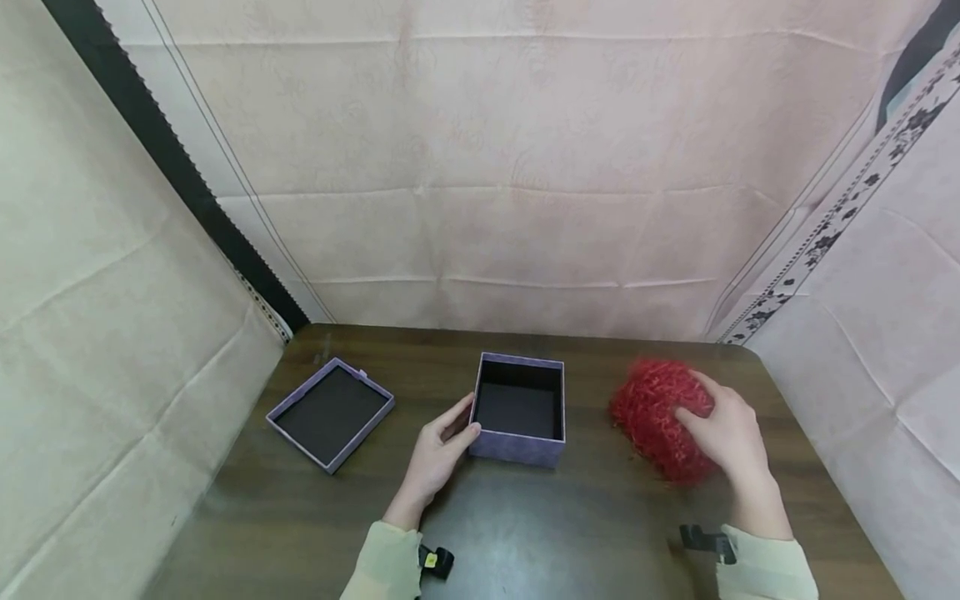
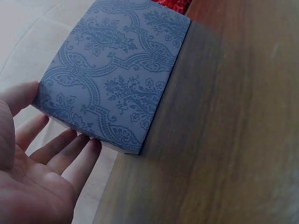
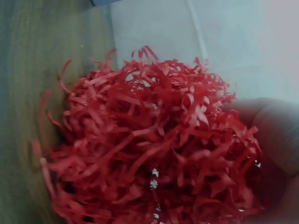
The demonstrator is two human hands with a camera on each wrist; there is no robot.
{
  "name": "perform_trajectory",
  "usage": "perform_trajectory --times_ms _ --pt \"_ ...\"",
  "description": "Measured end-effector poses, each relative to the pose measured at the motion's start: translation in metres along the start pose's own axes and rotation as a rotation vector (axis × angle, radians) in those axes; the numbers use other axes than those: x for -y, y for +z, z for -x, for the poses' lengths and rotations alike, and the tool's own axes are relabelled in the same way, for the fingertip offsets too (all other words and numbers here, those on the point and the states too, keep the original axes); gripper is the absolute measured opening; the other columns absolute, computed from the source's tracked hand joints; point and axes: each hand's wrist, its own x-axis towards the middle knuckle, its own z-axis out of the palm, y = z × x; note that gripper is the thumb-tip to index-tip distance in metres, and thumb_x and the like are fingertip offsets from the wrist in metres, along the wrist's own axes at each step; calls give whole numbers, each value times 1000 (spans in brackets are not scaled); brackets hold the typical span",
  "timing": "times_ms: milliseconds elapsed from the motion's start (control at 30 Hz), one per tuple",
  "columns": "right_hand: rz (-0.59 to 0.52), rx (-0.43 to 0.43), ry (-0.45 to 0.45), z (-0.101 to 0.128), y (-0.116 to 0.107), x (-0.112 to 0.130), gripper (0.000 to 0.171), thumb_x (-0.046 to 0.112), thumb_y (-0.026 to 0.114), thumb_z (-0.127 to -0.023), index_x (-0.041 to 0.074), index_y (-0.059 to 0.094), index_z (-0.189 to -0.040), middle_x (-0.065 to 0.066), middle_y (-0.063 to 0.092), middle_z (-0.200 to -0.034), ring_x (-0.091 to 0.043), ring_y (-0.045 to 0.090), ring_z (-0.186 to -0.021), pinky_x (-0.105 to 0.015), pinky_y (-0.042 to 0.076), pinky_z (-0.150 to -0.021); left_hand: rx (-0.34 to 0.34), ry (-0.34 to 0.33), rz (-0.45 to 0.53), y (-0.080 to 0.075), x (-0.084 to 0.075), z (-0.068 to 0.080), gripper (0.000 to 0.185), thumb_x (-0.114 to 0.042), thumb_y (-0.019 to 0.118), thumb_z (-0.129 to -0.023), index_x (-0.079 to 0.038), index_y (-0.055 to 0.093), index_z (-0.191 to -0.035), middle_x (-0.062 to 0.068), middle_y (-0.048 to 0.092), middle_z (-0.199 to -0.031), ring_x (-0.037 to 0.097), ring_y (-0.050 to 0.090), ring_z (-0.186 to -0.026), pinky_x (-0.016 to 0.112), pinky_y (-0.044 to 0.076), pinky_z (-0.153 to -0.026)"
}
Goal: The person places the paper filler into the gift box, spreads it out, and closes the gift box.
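Observation:
A purple box (image 1: 517, 450) without its lid stands on the table, and its black inside shows from above. With thumb and fingers my left hand (image 1: 437, 458) holds the box at its front left corner. The left wrist view shows the box's patterned front face, with the thumb at its edge and the fingertips against the adjoining side. To the right, a loose heap of red shredded paper (image 1: 660, 417) is gripped by my right hand (image 1: 731, 429). In the right wrist view the shredded paper (image 3: 149, 140) hides most of the fingers.
A purple-rimmed lid (image 1: 330, 417) lies at the left of the table, black inner side up. The brown wooden table (image 1: 555, 533) has pale cloth hangings (image 1: 525, 167) at its back and sides.

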Motion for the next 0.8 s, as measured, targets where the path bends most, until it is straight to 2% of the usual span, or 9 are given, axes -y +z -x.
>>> perform_trajectory --times_ms 200,400,600,800 --pt "-2 -93 -45 4 -10 7 72 25 72 -101 2 42 -162 -38 53 -142 -61 52 -126 -81 45 -94 4 -8 -6 -1 -1 0 55 -16 74 -104 -12 57 -156 1 55 -158 24 50 -147 37 44 -114" --pt "-38 -146 -24 9 -18 20 72 27 72 -102 7 42 -164 -37 52 -143 -62 52 -127 -81 45 -94 5 -17 -8 -1 -1 0 54 -21 75 -103 -18 60 -155 -2 56 -157 21 50 -146 35 45 -114" --pt "-91 -180 -14 15 -28 36 71 32 70 -104 13 41 -166 -34 51 -149 -60 50 -131 -81 45 -96 6 -2 -8 0 -2 0 53 -13 72 -105 -14 59 -155 4 55 -159 26 50 -147 41 44 -115" --pt "-116 -230 -69 22 -32 53 69 29 72 -102 15 45 -164 -30 54 -149 -55 53 -130 -78 46 -96 -5 -7 -14 0 -3 1 52 -11 73 -104 -15 60 -154 4 55 -158 26 49 -147 49 40 -118"
